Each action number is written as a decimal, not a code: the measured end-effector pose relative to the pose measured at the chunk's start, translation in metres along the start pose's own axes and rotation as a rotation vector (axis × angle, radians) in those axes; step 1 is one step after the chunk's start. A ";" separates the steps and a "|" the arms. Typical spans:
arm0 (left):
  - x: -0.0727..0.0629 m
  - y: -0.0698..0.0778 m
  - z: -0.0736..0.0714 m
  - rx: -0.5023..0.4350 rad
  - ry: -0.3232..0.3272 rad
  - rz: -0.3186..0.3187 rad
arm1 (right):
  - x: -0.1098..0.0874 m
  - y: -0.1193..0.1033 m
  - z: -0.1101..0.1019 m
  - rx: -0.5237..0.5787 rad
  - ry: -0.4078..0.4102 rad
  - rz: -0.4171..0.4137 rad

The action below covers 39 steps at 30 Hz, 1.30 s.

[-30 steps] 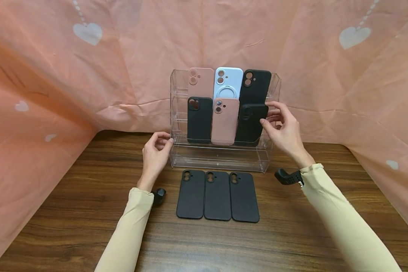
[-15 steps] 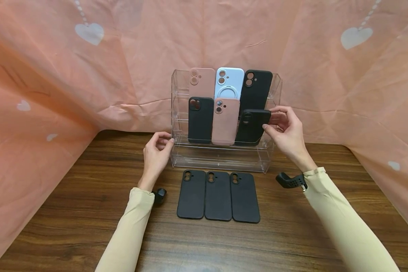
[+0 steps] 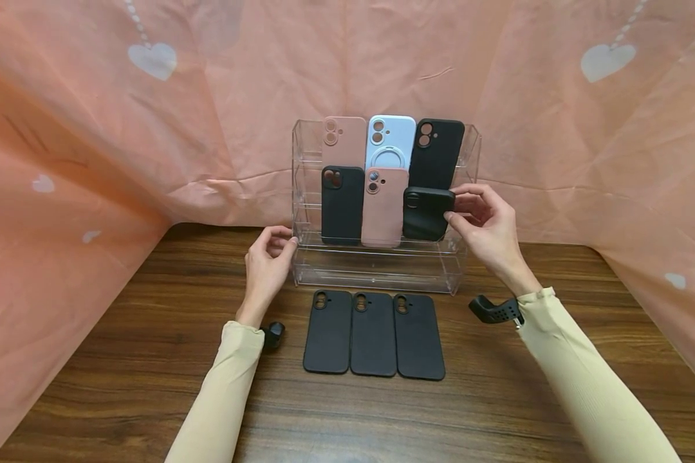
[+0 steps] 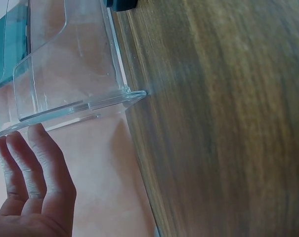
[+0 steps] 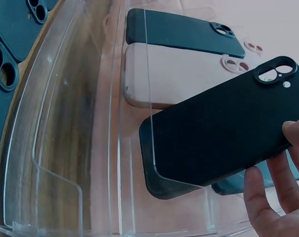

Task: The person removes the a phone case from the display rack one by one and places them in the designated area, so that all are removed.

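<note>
In the head view, a clear tiered acrylic rack [image 3: 376, 280] holds phone cases upright. My left hand [image 3: 266, 260] is at its left side; in the left wrist view, nearly straight fingers [image 4: 53, 163] touch the outer wall. At the rack's right, my right hand [image 3: 486, 222] pinches a black phone case [image 3: 428, 215] by its upper right edge, thumb in front and fingers behind. In the right wrist view, that black case's lower end is behind the tier's clear front lip, and it stands tilted beside a pink case [image 5: 179, 74].
Another dark case [image 3: 342, 209] stands in the same tier. Behind are a pink case [image 3: 344, 138], a white case with a ring [image 3: 390, 138] and a black case [image 3: 437, 151]. Three black cases [image 3: 373, 334] lie side by side on the wooden table [image 3: 347, 418] before the rack.
My right hand has moved slightly down and outward while pinching the black case, whose top edge has come lower and tipped. My left hand stays at the rack's side.
</note>
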<state>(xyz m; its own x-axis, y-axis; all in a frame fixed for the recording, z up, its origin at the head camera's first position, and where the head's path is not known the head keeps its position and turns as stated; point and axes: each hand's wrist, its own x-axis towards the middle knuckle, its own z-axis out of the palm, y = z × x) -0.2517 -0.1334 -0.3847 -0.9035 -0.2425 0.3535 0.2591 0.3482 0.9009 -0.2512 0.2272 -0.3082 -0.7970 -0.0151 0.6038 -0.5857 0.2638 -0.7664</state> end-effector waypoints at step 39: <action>-0.001 -0.001 0.001 -0.006 0.002 -0.012 | -0.043 -0.035 -0.033 0.215 0.006 -0.064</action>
<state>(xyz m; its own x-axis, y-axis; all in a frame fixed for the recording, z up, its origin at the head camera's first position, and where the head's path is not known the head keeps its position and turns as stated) -0.2517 -0.1331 -0.3862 -0.9057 -0.2485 0.3435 0.2506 0.3398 0.9065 -0.1913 0.2505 -0.3004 -0.7567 -0.0189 0.6535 -0.6535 0.0506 -0.7552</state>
